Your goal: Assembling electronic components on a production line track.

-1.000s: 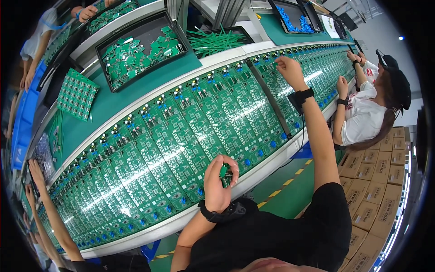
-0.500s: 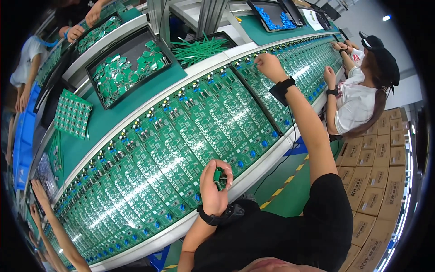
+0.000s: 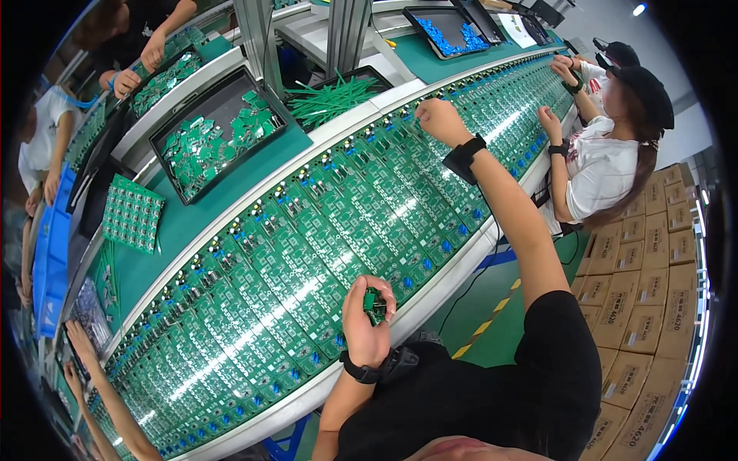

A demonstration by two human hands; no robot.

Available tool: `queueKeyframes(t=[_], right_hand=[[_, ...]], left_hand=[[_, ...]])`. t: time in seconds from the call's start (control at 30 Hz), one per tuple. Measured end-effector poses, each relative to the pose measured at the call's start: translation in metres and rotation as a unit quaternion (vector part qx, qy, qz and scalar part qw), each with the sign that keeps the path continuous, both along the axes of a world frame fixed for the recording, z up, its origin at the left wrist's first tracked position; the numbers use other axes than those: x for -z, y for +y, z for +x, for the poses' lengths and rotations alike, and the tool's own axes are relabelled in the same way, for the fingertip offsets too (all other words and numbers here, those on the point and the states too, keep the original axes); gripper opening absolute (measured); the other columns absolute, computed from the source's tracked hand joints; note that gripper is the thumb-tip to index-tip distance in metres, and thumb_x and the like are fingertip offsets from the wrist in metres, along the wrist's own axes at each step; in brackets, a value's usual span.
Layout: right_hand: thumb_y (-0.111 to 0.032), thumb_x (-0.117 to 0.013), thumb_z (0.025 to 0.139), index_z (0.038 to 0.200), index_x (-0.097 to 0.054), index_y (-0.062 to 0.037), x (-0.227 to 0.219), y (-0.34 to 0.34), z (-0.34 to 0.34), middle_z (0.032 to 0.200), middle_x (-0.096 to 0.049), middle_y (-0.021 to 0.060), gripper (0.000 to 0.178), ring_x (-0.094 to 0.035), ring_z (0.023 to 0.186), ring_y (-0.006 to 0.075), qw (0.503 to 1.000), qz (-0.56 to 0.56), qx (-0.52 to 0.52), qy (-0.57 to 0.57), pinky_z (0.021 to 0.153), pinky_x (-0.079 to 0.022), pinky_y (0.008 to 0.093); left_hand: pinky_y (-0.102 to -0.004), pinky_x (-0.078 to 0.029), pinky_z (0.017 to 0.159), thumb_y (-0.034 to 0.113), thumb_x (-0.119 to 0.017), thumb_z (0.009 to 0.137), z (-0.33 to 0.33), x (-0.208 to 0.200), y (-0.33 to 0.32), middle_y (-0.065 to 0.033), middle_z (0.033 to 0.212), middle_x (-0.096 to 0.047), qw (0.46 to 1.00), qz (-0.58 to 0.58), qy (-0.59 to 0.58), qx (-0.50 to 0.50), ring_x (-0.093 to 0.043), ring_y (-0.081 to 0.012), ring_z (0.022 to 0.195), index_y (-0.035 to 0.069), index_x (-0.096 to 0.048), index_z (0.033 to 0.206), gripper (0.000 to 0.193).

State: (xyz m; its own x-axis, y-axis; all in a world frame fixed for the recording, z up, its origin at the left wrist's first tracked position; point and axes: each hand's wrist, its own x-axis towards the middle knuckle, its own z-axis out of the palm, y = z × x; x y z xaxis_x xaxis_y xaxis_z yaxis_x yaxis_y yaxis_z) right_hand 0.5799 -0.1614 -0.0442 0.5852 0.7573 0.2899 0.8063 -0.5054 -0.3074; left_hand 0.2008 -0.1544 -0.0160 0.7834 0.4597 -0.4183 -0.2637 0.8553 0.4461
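My left hand is curled around several small green circuit boards, held above the near edge of the line. Stretched out to the far edge, my right hand has its fingers pinched together over the components there. Whatever those fingers hold, if anything, is hidden. Beneath both hands runs a long row of large green circuit boards, packed side by side. Blue parts stand along their near edge; blue, black and yellow-topped components line the far edge.
Beyond the line sit a black tray of small green boards, a tray of green strips, a tray of blue parts and a board panel. Co-workers work at the right; others' hands reach in at left. Cartons stand behind.
My right hand has shifted slightly left along the far edge. A dark gap between the large boards near it no longer shows. My left hand keeps its hold on the small boards.
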Motion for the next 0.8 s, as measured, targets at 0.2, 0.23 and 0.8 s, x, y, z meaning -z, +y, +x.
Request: queueKeyframes(t=[0.2, 0.23, 0.8], right_hand=[[-0.007, -0.060, 0.066, 0.083, -0.063, -0.0065, -0.005, -0.003, -0.003, 0.076, -0.062, 0.0118, 0.018, -0.060, 0.072, 0.0275, 0.999, -0.036, 0.007, -0.007, 0.067, -0.048, 0.0368], [-0.009, -0.061, 0.067, 0.086, -0.063, -0.0070, -0.011, -0.004, -0.009, 0.080, -0.062, 0.0130, 0.019, -0.060, 0.077, 0.0293, 0.999, -0.046, 0.014, 0.004, 0.069, -0.048, 0.0383], [-0.017, -0.062, 0.069, 0.091, -0.059, -0.0072, -0.063, -0.060, -0.270, 0.086, -0.053, 0.0032, 0.024, -0.056, 0.083, 0.0191, 0.925, 0.048, -0.374, 0.036, 0.062, -0.048, 0.0293]], left_hand=[[-0.0249, -0.031, 0.051, 0.021, -0.035, 0.094, 0.003, -0.003, -0.001, -0.0033, 0.070, -0.045, 1.000, -0.004, -0.001, 0.007, -0.038, -0.0123, 0.057, 0.005, -0.045, 0.077, 0.025], [-0.0249, -0.031, 0.051, 0.021, -0.035, 0.094, 0.002, -0.001, 0.000, -0.0033, 0.070, -0.045, 1.000, -0.001, 0.001, 0.005, -0.038, -0.0123, 0.057, 0.005, -0.045, 0.077, 0.025], [-0.0358, -0.034, 0.095, 0.026, -0.040, 0.092, 0.001, -0.008, 0.002, -0.0094, 0.104, -0.054, 0.981, -0.168, -0.047, -0.082, -0.049, -0.0232, 0.104, 0.005, -0.052, 0.093, 0.024]])
